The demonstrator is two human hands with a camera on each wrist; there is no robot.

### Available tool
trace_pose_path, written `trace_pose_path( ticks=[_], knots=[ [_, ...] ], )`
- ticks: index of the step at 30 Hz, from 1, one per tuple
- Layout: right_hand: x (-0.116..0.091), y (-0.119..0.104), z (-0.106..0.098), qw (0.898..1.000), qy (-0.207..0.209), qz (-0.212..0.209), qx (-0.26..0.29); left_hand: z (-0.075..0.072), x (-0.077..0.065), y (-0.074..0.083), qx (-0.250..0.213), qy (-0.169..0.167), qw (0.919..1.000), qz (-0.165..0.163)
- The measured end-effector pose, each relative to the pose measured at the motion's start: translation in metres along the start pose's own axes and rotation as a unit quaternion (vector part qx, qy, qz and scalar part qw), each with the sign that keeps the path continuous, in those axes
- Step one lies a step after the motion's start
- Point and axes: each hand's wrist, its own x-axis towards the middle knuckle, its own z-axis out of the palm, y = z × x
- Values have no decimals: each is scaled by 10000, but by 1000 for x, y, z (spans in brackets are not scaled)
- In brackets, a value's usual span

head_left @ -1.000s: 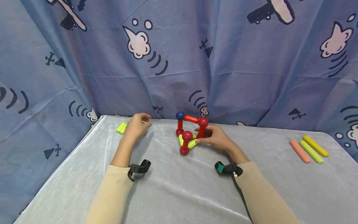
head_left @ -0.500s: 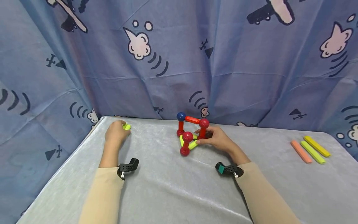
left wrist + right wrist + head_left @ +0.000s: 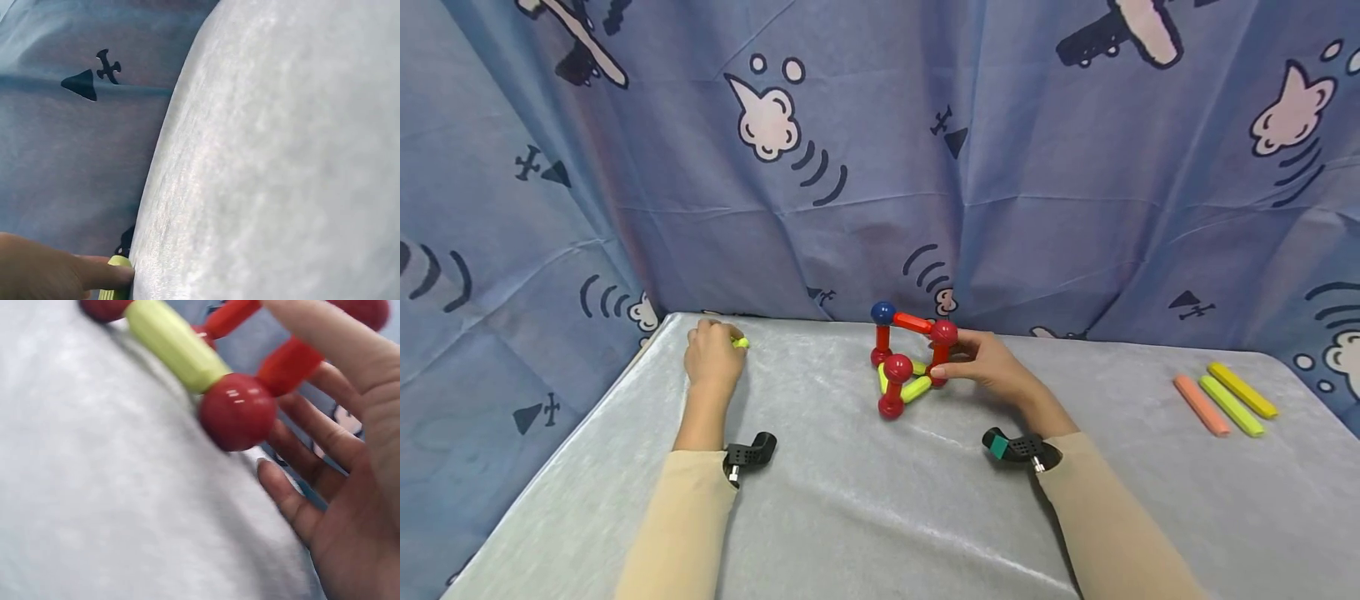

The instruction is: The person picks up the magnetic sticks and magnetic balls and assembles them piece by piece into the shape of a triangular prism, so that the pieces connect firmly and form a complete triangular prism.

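Note:
Near the table's far left corner my left hand [image 3: 711, 354] pinches a yellow-green rod [image 3: 120, 259] between thumb and finger; its end peeks past the hand in the head view. At the middle of the table stands a frame of rods and balls. Yellow-green rods [image 3: 916, 389] form its base, with red posts rising at the corners. A blue ball [image 3: 883, 313] tops the back-left post, and a red rod [image 3: 913, 322] joins it to the right post's red ball [image 3: 943, 332]. Another red ball [image 3: 898, 367] caps the front post. My right hand [image 3: 996, 367] holds the right red post.
Three loose rods lie side by side at the right: orange [image 3: 1202, 405], yellow-green [image 3: 1232, 406] and yellow [image 3: 1242, 390]. A blue patterned curtain [image 3: 1075, 183] hangs behind the grey-covered table [image 3: 865, 517] and along its left side.
My left hand has moved left and down onto the yellow-green rods, hiding most of them. The right thumb has shifted from the base rod up to the right post. The frame stands where it was.

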Motion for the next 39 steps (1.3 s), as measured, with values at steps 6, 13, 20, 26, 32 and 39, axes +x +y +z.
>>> trace_pose_path(
  ticks=[6,13,20,26,32,39],
  knots=[
    [-3,-5,-12,9966,401,-192,690,1,1,1,-25,312,9995,-32],
    [-6,-17,-15,9968,478,-177,623,-2,1,4,32,305,9994,161],
    [-7,-19,-16,9972,486,-98,557,-2,2,5,-118,-393,9990,184],
    [-8,-22,-19,9964,629,-215,523,-10,2,36,-1180,-665,9884,691],
    [-8,-24,-20,9962,682,-209,500,-20,-13,96,-2290,-897,9594,1379],
    [-6,-25,-18,9965,651,-206,483,-15,-33,135,-3175,-1168,9317,1323]
  ],
)
